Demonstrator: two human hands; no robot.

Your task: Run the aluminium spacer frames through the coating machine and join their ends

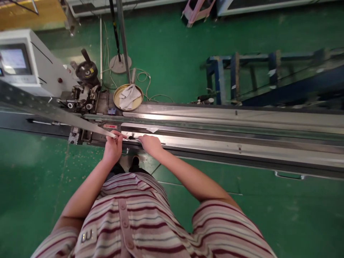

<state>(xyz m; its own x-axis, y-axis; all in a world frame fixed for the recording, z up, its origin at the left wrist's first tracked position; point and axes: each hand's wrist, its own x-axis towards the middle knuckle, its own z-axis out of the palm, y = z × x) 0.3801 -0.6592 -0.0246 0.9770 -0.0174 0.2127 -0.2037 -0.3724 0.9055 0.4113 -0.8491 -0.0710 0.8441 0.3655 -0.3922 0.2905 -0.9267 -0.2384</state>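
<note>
A long pale strip [77,120] with faint dots along it slants down from the upper left. Its lower end is in the closed fingers of my left hand [113,146], over the near side of a long metal rail [204,142]. My right hand [151,144] is closed just to the right, its fingertips pinched on a slim tool with a black tip [131,137]. That tip lies between my hands, close to the rail's surface; the kind of tool is too small to tell. A row of fine marks [174,144] runs along the rail right of my right hand.
Behind my hands, a round pan [116,101] holds a crumpled cloth [130,96]. To the left stand a black handwheel [87,72] with rollers and a white control box [44,68] with a screen. A blue frame [220,80] and pink stool [197,10] stand beyond.
</note>
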